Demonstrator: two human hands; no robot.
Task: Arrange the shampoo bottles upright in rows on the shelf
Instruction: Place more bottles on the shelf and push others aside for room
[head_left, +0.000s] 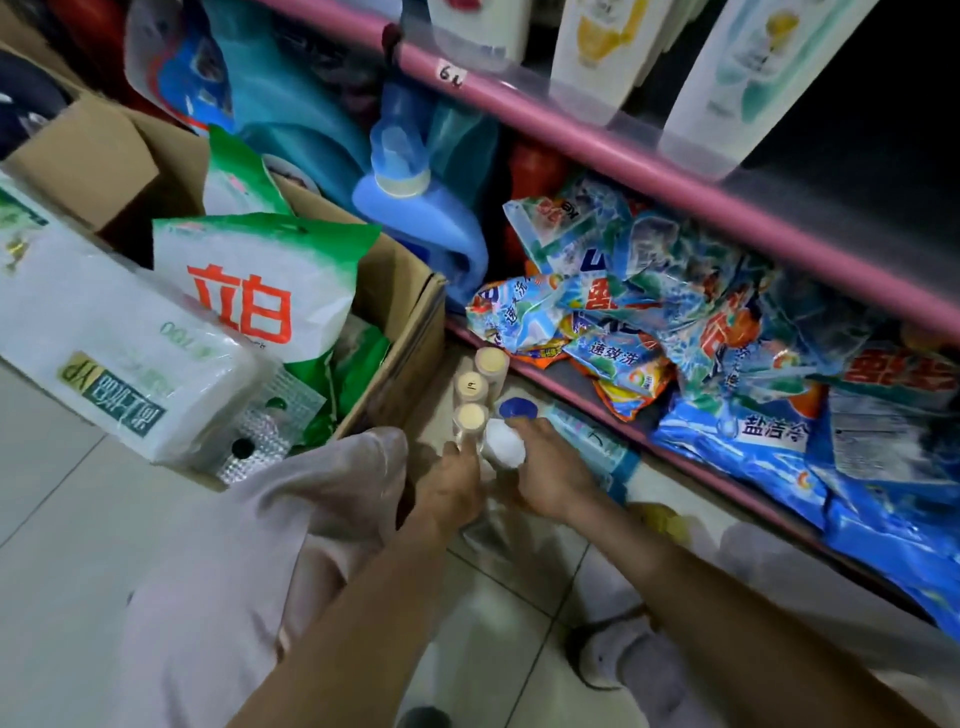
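Three cream-capped bottles (471, 387) stand upright in a short row on the floor between the cardboard box and the pink shelf. My left hand (454, 480) touches the base of the nearest one, fingers around it. My right hand (550, 480) is closed on a white-capped bottle (505, 441) beside that row. A blue-capped bottle (517, 408) and a light blue bottle (592, 441) lie just behind it. Tall white shampoo bottles (597, 52) stand upright on the upper shelf (623, 161).
An open cardboard box (400, 332) at the left holds green-and-white detergent bags and a tissue pack. Blue detergent bags (675, 312) are piled on the lower shelf. A blue jug (415, 208) stands behind them. My knee (337, 478) is near the box; tiled floor lies below.
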